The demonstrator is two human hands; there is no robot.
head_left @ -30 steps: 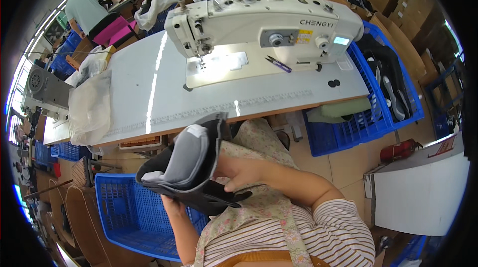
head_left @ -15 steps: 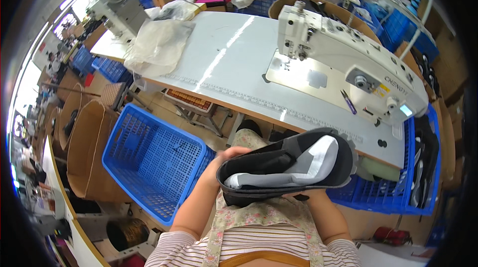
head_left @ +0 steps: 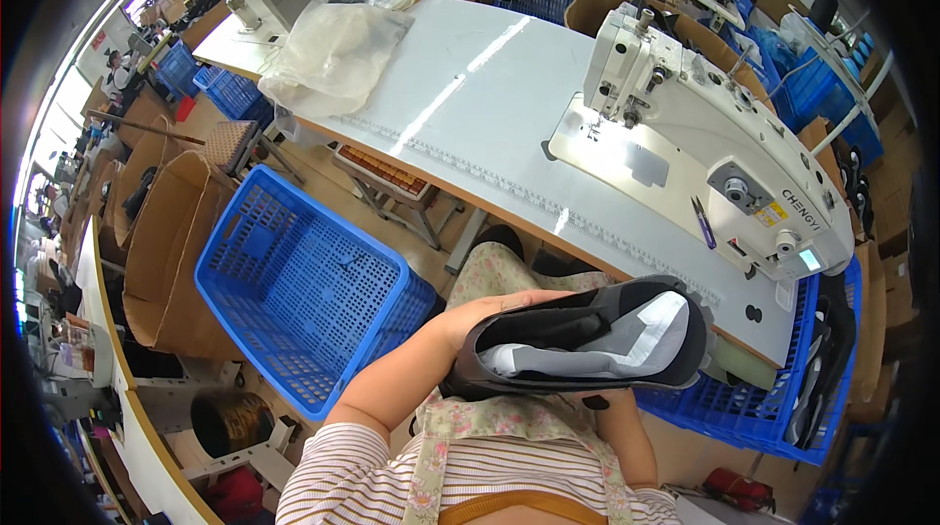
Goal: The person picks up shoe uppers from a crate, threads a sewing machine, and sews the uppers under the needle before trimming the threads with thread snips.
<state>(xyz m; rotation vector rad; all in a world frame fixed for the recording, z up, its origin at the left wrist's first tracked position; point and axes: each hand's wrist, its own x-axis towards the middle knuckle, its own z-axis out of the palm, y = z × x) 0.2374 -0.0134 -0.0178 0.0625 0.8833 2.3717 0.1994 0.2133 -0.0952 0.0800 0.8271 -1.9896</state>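
Note:
In front of my body is a black shoe upper (head_left: 578, 368) with a grey-white lining, its opening turned up toward me. My left hand (head_left: 485, 316) holds its heel side, with the fingers along the far outer edge. From below, my right hand (head_left: 602, 396) supports the near side; the upper hides most of its fingers. Beyond the upper stands a white sewing machine (head_left: 729, 123) on a pale worktable (head_left: 470, 104) with a ruler strip along its front edge. A pair of thread snips (head_left: 704, 223) lies beside the machine.
A blue plastic basket (head_left: 304, 290) stands on the floor at my left, beside a cardboard box (head_left: 176, 261). Another blue basket (head_left: 725, 417) with dark and grey pieces is under the table's right end. A translucent plastic bag (head_left: 333, 60) lies on the table's left end.
The upper has shifted slightly right and down in the picture. My left hand now reaches farther along its far side. The whole view has tilted a little.

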